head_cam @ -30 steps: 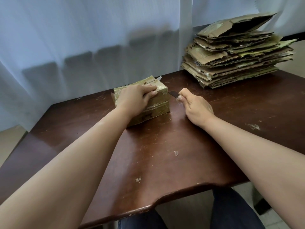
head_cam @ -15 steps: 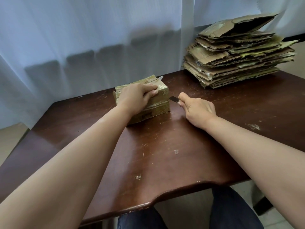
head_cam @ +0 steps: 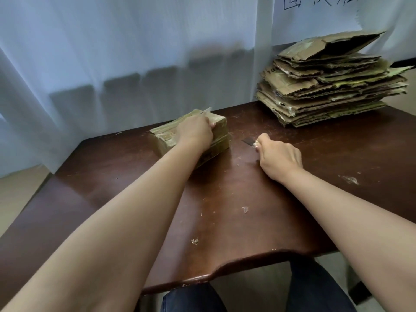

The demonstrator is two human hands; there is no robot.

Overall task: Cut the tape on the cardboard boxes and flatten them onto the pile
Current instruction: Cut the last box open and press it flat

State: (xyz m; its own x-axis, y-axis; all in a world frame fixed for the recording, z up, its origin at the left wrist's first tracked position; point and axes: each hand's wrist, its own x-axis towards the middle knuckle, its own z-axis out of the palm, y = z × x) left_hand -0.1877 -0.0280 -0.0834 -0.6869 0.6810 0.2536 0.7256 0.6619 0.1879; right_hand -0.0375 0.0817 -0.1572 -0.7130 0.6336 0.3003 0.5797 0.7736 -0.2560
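A taped cardboard box point(head_cam: 191, 137), left of the flattened-cardboard pile point(head_cam: 331, 86), is gripped by the left hand point(head_cam: 194, 132); a blade point(head_cam: 248, 141) is pinched in the curled right hand point(head_cam: 279, 157), right of the box.

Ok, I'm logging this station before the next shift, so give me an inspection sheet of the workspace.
Surface: dark wooden table, scratched, front edge chipped.
Job's things: taped cardboard box at rear centre, not yet flattened; pile of flattened boxes at far right; blade points toward the box, apart from it.
Clutter: tape scraps scattered on the table.
Hands: left hand grips the box; right hand holds the blade.
Cables: nothing seen.
Surroundings: white curtain behind; paper sign above the pile.
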